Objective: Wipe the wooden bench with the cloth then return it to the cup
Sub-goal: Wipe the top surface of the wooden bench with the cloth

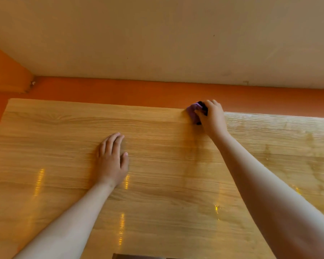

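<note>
Gripping a crumpled purple cloth [194,111] with a dark patch, the right hand [212,117] curls its fingers [211,103] over it and presses it on the far edge of the wooden counter [157,193], right of centre. The left hand [111,159] lies flat on the counter nearer in, fingers straight and together, holding nothing, well apart from the cloth. Pale grain shows glossy light streaks. Behind the counter runs an orange band [110,90] below a cream wall [157,34]. A dark object [138,256] peeks in at the bottom edge. One cloth, two hands, one counter.
</note>
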Demonstrator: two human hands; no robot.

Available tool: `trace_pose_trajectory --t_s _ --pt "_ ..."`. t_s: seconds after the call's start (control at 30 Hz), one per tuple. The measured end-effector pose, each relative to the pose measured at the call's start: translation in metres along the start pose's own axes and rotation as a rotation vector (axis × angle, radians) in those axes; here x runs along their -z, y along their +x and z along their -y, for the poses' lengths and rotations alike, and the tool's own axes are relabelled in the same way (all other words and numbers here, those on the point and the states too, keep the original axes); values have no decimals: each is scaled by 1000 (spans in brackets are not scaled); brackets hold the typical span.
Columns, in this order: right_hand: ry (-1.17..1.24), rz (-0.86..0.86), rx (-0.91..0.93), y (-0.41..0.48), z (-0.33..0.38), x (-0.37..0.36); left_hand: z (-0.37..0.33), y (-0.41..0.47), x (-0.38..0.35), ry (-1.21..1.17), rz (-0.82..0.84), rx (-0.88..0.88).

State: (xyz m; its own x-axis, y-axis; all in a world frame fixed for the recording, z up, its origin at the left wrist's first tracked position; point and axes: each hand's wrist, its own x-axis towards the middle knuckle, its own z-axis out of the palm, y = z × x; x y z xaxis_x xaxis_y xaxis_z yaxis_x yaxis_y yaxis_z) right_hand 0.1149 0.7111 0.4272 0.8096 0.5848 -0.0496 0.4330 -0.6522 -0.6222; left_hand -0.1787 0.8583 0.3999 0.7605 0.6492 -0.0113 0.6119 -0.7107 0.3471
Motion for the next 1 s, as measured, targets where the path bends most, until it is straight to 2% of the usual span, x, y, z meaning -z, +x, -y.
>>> trace_pose_trajectory --t_s 0.1,0.27,0.37,0.47,0.57,0.67,0.87,0.93,1.0 --pt "-117 80 36 16 -19 19 -4 1 0 16 7 9" --pt "-138 182 143 22 -20 20 -7 0 3 80 45 9" --pt "-148 256 206 13 -17 19 -18 -7 0 91 -20 97" --pt "-143 311 246 -8 -11 14 -41 -35 -9 -11 -88 181" --pt "-106 359 281 -43 -1 10 -65 -73 -18 -91 -13 77" --pt "-90 399 329 -83 7 4 -67 -92 -25 -43 80 -51" --pt "-43 525 454 -159 9 -6 -64 -93 -28 -16 89 -73" --pt "-55 554 469 -157 9 -5 -64 -93 -29 -20 79 -77" --pt "-68 513 471 -137 10 -6 -63 -92 -30 -22 66 -80"
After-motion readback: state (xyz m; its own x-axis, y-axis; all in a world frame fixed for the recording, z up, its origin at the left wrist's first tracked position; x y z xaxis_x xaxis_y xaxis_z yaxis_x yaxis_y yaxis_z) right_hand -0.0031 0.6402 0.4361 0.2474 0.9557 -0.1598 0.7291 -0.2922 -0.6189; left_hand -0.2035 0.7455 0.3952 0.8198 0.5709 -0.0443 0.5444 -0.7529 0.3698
